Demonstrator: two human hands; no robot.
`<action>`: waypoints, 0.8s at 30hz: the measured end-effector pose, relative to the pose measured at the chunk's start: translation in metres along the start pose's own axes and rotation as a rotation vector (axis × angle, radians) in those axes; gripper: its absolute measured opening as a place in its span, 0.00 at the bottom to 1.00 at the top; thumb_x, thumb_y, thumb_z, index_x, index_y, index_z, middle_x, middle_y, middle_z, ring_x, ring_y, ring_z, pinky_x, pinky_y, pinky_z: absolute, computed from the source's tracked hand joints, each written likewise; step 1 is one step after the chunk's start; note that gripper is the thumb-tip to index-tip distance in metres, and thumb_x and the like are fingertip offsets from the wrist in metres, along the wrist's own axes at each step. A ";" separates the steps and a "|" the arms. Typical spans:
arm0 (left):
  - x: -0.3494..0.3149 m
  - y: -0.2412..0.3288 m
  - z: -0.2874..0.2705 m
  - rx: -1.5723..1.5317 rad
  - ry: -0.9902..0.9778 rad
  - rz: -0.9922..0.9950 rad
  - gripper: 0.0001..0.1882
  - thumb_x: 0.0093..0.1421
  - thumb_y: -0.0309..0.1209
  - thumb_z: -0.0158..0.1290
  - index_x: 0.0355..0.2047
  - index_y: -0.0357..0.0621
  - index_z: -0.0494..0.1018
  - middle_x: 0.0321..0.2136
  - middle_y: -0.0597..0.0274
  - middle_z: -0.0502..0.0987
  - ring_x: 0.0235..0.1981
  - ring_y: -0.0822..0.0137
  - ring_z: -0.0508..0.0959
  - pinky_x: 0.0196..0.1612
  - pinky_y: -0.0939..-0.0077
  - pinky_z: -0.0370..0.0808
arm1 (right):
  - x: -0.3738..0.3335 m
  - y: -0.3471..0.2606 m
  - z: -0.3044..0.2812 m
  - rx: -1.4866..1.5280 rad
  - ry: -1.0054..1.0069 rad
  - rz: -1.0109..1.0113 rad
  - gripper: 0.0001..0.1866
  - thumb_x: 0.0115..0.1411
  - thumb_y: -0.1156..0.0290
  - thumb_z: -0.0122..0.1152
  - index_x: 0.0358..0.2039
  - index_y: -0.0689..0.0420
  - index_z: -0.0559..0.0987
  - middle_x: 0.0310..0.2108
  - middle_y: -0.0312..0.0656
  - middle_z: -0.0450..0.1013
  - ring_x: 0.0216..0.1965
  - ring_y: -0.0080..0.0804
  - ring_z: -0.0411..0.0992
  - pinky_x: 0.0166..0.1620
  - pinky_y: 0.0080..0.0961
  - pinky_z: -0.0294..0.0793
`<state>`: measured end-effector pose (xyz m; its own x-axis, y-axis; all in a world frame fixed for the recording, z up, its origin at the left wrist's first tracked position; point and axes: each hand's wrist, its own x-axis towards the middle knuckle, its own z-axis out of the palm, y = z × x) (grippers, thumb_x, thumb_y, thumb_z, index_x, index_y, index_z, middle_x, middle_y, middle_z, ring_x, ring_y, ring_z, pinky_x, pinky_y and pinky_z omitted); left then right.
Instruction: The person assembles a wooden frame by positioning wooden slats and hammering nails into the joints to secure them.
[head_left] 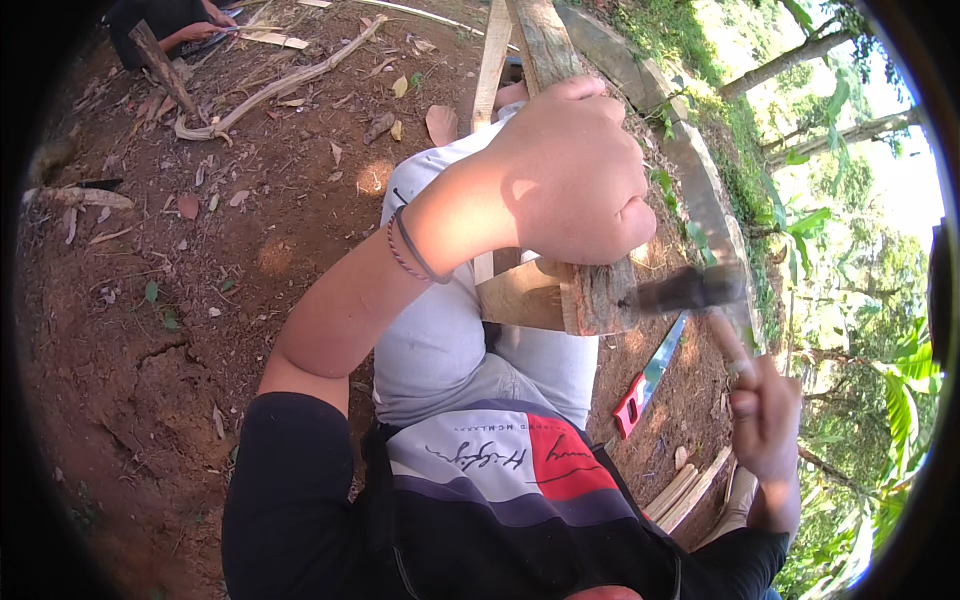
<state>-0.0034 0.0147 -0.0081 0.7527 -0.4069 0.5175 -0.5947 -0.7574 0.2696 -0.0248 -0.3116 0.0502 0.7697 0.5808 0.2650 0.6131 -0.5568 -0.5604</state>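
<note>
My left hand (pixel 580 175) is closed in a fist over a bark-edged piece of timber (pixel 550 50), which runs away from me between my legs. Its near end shows below the fist, joined to a paler board (pixel 525 298). In my right hand (pixel 768 415) is a hammer (pixel 690 290), gripped by its handle and slightly blurred. The hammer's head is at the right side of the timber's near end, close to a small dark spot on the wood. Whether it touches the wood I cannot tell.
A handsaw (pixel 650 375) with a red handle lies on the soil to the right, near several wood strips (pixel 685 490). A crooked branch (pixel 280 90) lies at the far left, below another person (pixel 165 35) handling thin wood. A low kerb (pixel 700 170) borders greenery on the right.
</note>
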 end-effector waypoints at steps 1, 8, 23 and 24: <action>0.001 0.000 -0.001 0.007 -0.022 0.006 0.12 0.48 0.36 0.47 0.13 0.46 0.73 0.19 0.64 0.71 0.34 0.60 0.71 0.55 0.59 0.62 | 0.004 -0.001 -0.005 -0.152 -0.112 -0.029 0.22 0.67 0.51 0.44 0.23 0.55 0.64 0.14 0.30 0.57 0.13 0.20 0.53 0.18 0.23 0.51; 0.002 -0.001 -0.001 0.022 0.019 0.011 0.11 0.48 0.35 0.47 0.14 0.47 0.74 0.19 0.64 0.71 0.32 0.59 0.71 0.55 0.59 0.62 | 0.008 -0.007 -0.011 -0.373 -0.244 -0.166 0.26 0.65 0.41 0.39 0.29 0.54 0.66 0.14 0.29 0.56 0.12 0.15 0.53 0.15 0.18 0.48; 0.001 -0.002 0.000 0.028 -0.003 0.022 0.11 0.48 0.36 0.48 0.14 0.47 0.74 0.20 0.64 0.72 0.33 0.59 0.71 0.55 0.59 0.62 | 0.014 -0.015 -0.015 -0.204 -0.198 -0.132 0.22 0.66 0.51 0.45 0.24 0.55 0.67 0.13 0.34 0.58 0.12 0.24 0.57 0.17 0.28 0.54; -0.001 0.000 0.001 -0.002 -0.005 -0.009 0.11 0.48 0.36 0.48 0.14 0.47 0.74 0.20 0.64 0.72 0.33 0.59 0.71 0.55 0.58 0.62 | 0.015 -0.024 -0.014 -0.387 -0.345 -0.148 0.22 0.66 0.51 0.45 0.24 0.56 0.68 0.13 0.36 0.59 0.12 0.26 0.58 0.18 0.30 0.55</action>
<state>-0.0041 0.0145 -0.0090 0.7598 -0.4023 0.5108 -0.5882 -0.7600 0.2765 -0.0258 -0.2979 0.0786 0.6070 0.7946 0.0098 0.7814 -0.5946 -0.1893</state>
